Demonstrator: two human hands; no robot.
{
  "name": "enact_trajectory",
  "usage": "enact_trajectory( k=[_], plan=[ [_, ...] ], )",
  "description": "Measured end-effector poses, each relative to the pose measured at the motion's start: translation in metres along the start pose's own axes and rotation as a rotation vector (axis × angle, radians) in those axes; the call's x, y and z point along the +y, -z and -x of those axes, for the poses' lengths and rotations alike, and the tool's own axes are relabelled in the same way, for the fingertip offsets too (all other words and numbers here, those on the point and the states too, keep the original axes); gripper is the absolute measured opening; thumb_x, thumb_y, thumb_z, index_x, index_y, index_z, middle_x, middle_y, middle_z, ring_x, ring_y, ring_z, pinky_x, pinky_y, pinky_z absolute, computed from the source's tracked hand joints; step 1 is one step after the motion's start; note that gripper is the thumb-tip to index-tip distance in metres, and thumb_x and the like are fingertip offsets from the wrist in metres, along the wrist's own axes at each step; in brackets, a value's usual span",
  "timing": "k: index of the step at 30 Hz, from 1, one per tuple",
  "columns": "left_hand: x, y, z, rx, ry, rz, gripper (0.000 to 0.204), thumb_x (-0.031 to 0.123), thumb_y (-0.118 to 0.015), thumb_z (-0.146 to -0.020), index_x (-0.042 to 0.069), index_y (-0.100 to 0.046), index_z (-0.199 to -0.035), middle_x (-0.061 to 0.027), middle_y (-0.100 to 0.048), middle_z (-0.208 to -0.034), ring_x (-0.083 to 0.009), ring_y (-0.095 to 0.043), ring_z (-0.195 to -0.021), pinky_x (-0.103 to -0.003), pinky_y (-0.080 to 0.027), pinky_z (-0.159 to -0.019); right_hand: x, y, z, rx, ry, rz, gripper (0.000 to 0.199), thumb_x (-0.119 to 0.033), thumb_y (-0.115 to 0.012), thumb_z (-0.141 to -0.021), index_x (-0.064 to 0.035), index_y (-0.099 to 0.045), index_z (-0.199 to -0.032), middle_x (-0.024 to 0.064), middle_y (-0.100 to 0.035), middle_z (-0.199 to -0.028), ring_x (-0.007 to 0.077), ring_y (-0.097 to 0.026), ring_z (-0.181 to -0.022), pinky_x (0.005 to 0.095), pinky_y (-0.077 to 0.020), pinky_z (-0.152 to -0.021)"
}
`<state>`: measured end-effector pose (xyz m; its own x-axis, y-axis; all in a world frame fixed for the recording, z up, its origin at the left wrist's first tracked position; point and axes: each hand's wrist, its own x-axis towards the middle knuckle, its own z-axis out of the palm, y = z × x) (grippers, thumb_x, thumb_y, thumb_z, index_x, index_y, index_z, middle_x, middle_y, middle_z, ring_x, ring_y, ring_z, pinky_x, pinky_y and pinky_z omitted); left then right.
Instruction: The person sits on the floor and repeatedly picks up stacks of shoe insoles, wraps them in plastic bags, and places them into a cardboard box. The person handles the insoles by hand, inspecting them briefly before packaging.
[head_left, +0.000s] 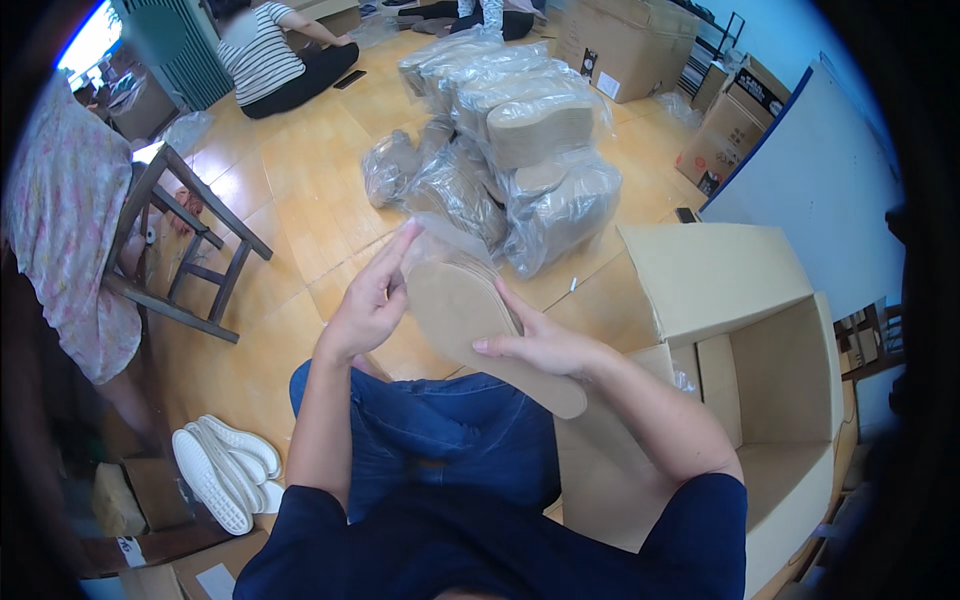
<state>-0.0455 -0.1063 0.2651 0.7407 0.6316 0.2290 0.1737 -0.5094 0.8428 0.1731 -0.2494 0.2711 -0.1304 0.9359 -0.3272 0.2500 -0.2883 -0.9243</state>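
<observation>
In front of my lap is a stack of tan, sole-shaped insoles (465, 310), tilted with the narrow end toward my right knee. My right hand (535, 340) grips the stack, thumb across the top face and fingers along the far edge. A clear plastic bag (445, 235) covers the stack's wide far end. My left hand (365, 305) holds the bag's left side, its long fingers stretched up along the plastic and its thumb bent in beside the insoles. How far the bag reaches over the stack is hard to see.
Ahead on the tiled floor lies a heap of bagged insoles (540, 130). An open cardboard box (740, 255) stands at my right. White shoe soles (225, 465) lie at my left, below a wooden stool (185, 260). A person in a striped shirt (265, 60) sits farther off.
</observation>
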Motion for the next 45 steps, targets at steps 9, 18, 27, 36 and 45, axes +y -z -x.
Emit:
enact_trajectory(
  k=[9, 18, 27, 36, 45],
  plan=[
    [-0.011, -0.076, 0.018, 0.245, -0.534, -0.515, 0.066, -0.009, -0.057, -0.069, 0.001, -0.050, -0.134, -0.0226, -0.049, -0.139, -0.0236, -0.065, -0.082, -0.032, -0.052, -0.068, -0.018, 0.016, 0.005, -0.073, -0.368, -0.736, 0.060, -0.051, -0.059, -0.089, -0.0046, -0.054, -0.126, 0.0086, -0.065, -0.106, 0.0146, -0.065, -0.086, 0.0293, -0.0530, -0.071],
    [-0.030, -0.159, 0.055, 0.565, -0.143, 0.331, 0.042, -0.008, -0.057, -0.084, -0.002, -0.043, -0.123, -0.0046, -0.051, -0.092, -0.0109, -0.055, -0.080, -0.027, -0.048, -0.077, -0.027, 0.009, 0.017, -0.013, -0.139, -0.992, 0.056, -0.050, -0.055, -0.092, -0.0043, -0.054, -0.124, 0.0100, -0.063, -0.102, 0.0164, -0.064, -0.087, 0.0310, -0.0536, -0.074],
    [0.022, -0.094, -0.013, 0.535, -0.090, 0.585, 0.028, 0.002, -0.061, -0.091, -0.002, -0.055, -0.118, -0.0041, -0.056, -0.091, -0.0111, -0.056, -0.083, -0.026, -0.046, -0.075, -0.021, 0.002, 0.008, 0.243, 0.037, -0.620, 0.058, -0.052, -0.054, -0.092, -0.0066, -0.049, -0.128, 0.0084, -0.060, -0.102, 0.0166, -0.061, -0.082, 0.0323, -0.0519, -0.070],
    [0.052, -0.140, 0.044, 0.350, -0.586, 0.148, 0.017, -0.006, -0.066, -0.081, 0.000, -0.064, -0.097, -0.0122, -0.061, -0.075, -0.0247, -0.061, -0.063, -0.033, -0.049, -0.056, -0.025, 0.016, 0.015, 0.309, 0.151, -1.012, 0.049, -0.042, -0.059, -0.093, -0.0059, -0.055, -0.125, 0.0086, -0.061, -0.110, 0.0169, -0.059, -0.099, 0.0326, -0.0506, -0.082],
    [0.015, -0.138, 0.061, 0.410, -0.281, 0.617, 0.049, 0.032, -0.061, -0.090, -0.001, -0.048, -0.125, -0.0206, -0.055, -0.123, -0.0278, -0.054, -0.116, -0.042, -0.040, -0.100, 0.010, 0.024, -0.009, 0.457, 0.198, -0.510, 0.048, -0.037, -0.060, -0.093, -0.0036, -0.054, -0.126, 0.0100, -0.062, -0.110, 0.0183, -0.059, -0.099, 0.0313, -0.0494, -0.086]
  ],
)
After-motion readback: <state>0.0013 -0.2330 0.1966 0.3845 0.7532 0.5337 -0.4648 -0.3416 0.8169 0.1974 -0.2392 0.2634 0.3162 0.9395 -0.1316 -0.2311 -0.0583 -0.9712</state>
